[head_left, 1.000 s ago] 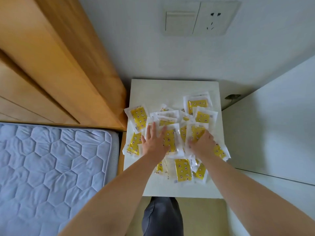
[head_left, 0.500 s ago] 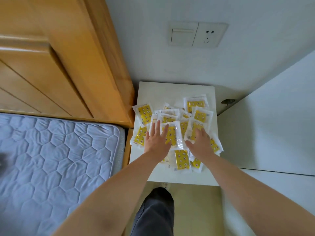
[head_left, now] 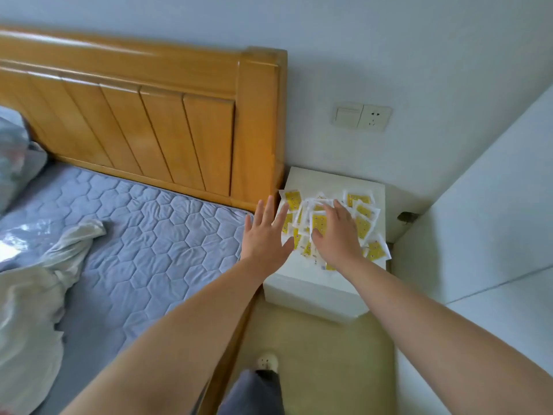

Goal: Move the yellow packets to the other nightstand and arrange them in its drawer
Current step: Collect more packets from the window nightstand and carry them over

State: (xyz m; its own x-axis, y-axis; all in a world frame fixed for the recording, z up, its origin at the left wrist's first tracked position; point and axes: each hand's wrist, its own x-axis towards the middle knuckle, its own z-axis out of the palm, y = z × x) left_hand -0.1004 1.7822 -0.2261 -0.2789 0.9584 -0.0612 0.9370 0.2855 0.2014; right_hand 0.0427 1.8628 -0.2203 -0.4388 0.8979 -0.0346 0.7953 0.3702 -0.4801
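Several yellow packets (head_left: 363,227) in clear wrappers lie in a loose overlapping heap on top of a white nightstand (head_left: 311,290) beside the bed. My left hand (head_left: 264,235) hovers at the nightstand's left edge with fingers spread and straight, holding nothing. My right hand (head_left: 336,235) lies palm-down on the middle of the heap, fingers fairly straight over the packets, and hides the ones beneath it. The nightstand's drawer front is not visible.
A wooden headboard (head_left: 167,121) and a bed with a grey quilted mattress (head_left: 143,235) stand left of the nightstand. A white cloth (head_left: 33,292) lies on the bed. A white cabinet side (head_left: 490,223) rises on the right. A wall switch and socket (head_left: 360,116) sit above.
The camera has pulled back and swung left, showing the bed. My left hand has lifted off the packets toward the nightstand's left edge; my right hand has slid left over the heap's middle.
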